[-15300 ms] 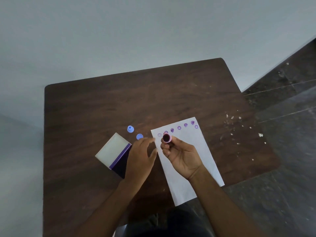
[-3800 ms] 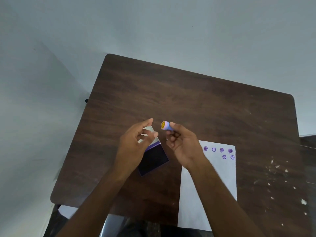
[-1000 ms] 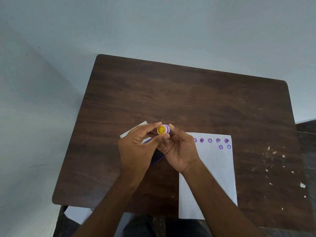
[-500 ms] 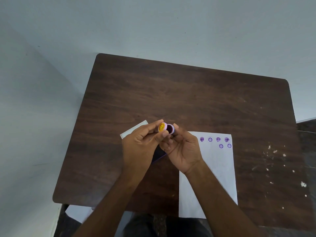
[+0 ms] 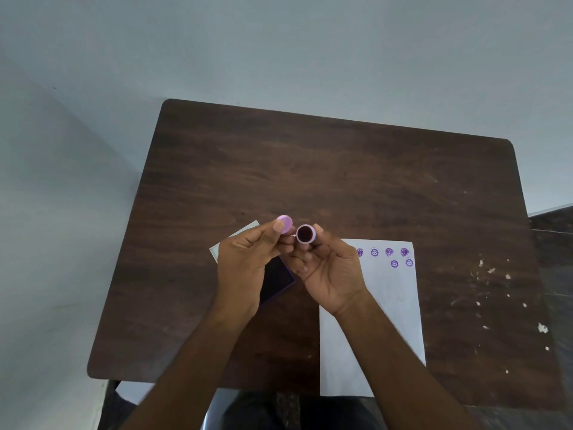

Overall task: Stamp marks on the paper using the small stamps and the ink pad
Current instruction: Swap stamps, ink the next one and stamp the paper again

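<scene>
A dark brown wooden table (image 5: 341, 169) fills the middle of the view, standing against a pale grey wall (image 5: 279, 41), with a strip of dark floor (image 5: 555, 243) showing at the right edge. On the right half of the table lies a white sheet of paper (image 5: 390, 321), its near end reaching the table's front edge; along its far end sits a row of purple stamp marks (image 5: 389, 252), with two more just below the row at the right. White specks (image 5: 508, 276) are scattered over the table surface to the right of the paper. Left of the paper, partly hidden under the left hand, is the ink pad (image 5: 276, 282), its dark inked face up and its white lid (image 5: 238, 237) folded open on the far side. Both hands are raised above the table between the pad and the paper, close together. The left hand (image 5: 248, 262) pinches a small round lilac cap (image 5: 286, 222) between thumb and fingertips, holding it just left of the stamp and apart from it. The right hand (image 5: 328, 268) has its fingers curled round a small stamp (image 5: 305, 234), gripping the barrel so that its round, dark inked face with a lilac rim points up toward the camera.
</scene>
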Available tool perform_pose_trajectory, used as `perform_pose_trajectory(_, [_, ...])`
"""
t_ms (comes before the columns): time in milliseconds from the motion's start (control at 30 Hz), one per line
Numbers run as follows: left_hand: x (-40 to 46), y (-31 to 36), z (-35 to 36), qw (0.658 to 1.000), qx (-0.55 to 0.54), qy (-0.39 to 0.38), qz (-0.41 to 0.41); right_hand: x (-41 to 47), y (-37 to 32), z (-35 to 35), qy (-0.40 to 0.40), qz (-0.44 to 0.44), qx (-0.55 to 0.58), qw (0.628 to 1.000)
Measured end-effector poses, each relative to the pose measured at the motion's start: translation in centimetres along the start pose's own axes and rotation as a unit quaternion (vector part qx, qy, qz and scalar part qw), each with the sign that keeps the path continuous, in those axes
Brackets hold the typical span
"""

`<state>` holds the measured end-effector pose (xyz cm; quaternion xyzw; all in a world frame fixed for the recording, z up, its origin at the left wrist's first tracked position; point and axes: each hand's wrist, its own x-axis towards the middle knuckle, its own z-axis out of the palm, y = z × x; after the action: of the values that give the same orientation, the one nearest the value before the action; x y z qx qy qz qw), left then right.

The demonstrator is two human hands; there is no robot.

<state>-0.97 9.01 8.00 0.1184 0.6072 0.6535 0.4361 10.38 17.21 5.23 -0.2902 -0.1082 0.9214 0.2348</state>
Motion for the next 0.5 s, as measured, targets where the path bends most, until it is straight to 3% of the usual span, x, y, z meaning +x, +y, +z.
perform_pose_trajectory(100, [1.0,-0.4,-0.1,1.000,0.006,0.018,-0.008,0.0,-0.2,0.1,-0.004,0.003,0.012,1.000])
perform_pose_trajectory(267, [4.3,-2.0,-0.8,0.978,0.209,-0.009,-0.013,-0.3,-0.6,0.1,0.002,0.020,0.039,0.999])
perform_pose_trajectory(367, [6.4,-3.0,-1.0,0.964,0.267,-0.007,0.003,-0.5,-0.9,0.0,0.010,0.023,0.043,0.999])
perform_pose_trajectory(500, [8.9,-4.1,-1.1,0.906,0.424,0.013,0.018,-0.8,-1.3,-0.5,0.034,0.020,0.032,0.999])
